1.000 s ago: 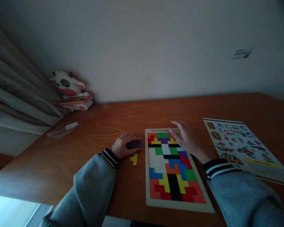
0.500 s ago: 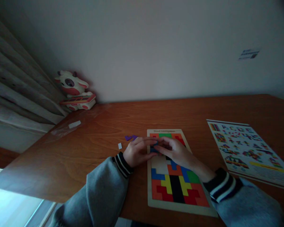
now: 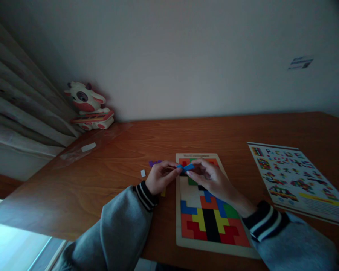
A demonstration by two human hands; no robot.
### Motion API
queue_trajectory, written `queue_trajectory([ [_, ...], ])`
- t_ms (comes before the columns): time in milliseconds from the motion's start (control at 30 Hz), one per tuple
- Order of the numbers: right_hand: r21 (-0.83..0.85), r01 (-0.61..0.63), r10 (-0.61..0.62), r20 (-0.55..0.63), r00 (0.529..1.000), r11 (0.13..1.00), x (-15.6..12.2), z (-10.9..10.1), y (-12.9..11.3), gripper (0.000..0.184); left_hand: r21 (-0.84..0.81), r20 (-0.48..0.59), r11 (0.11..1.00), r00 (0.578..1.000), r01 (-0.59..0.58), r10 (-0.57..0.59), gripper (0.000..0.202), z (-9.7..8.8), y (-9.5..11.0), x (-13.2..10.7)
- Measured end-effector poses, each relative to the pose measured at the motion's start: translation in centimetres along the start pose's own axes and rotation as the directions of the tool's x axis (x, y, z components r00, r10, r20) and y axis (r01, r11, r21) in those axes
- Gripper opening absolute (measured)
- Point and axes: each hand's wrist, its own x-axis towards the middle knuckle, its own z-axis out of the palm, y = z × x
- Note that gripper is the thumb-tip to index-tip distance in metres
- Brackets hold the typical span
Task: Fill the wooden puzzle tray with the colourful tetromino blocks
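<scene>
Above the upper part of a wooden block puzzle board (image 3: 179, 226), both hands meet around a blue puzzle piece (image 3: 188, 168). My left hand (image 3: 161, 177) pinches its left end between thumb and fingers. From the other side, my right hand (image 3: 210, 178) grips the right part the same way. Whether the blue is one piece or two touching pieces, I cannot tell. Red, yellow, black, green, orange and blue pieces fill much of the board; a bare pale area shows at its left middle. My hands hide part of the upper rows.
Purple pieces (image 3: 154, 163) and a small white square (image 3: 142, 173) lie left of the board. A yellow piece (image 3: 163, 193) peeks out by my left wrist. To the right lies a printed picture sheet (image 3: 293, 173). A cow toy (image 3: 87, 105) stands at the back left by the curtain.
The blue piece has been raised off the board and tilted, so more of it shows between my fingers. My left hand has shifted slightly left, uncovering a yellow piece near the wrist.
</scene>
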Motion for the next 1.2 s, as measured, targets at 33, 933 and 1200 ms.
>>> queue_trajectory([
  [33, -0.025, 0.033, -0.033, 0.002, 0.999, 0.999, 0.0, 0.0, -0.1, 0.022, -0.029, -0.024, 1.0, 1.0, 0.005, -0.005, 0.04, -0.1, 0.0, 0.1],
  [933, -0.015, 0.014, -0.019, -0.391, 0.92, 1.0, 0.7, -1.0, 0.8, 0.03, 0.577, 0.267, 0.695, 0.903, -0.429, 0.336, 0.028, -0.9, 0.4, 0.0],
  [1200, 0.001, 0.001, -0.001, -0.411, 0.912, 1.0, 0.8, -1.2, 1.2, 0.031, 0.58, 0.497, 0.459, 0.739, -0.673, 0.456, 0.035, -0.9, 0.8, -0.6],
])
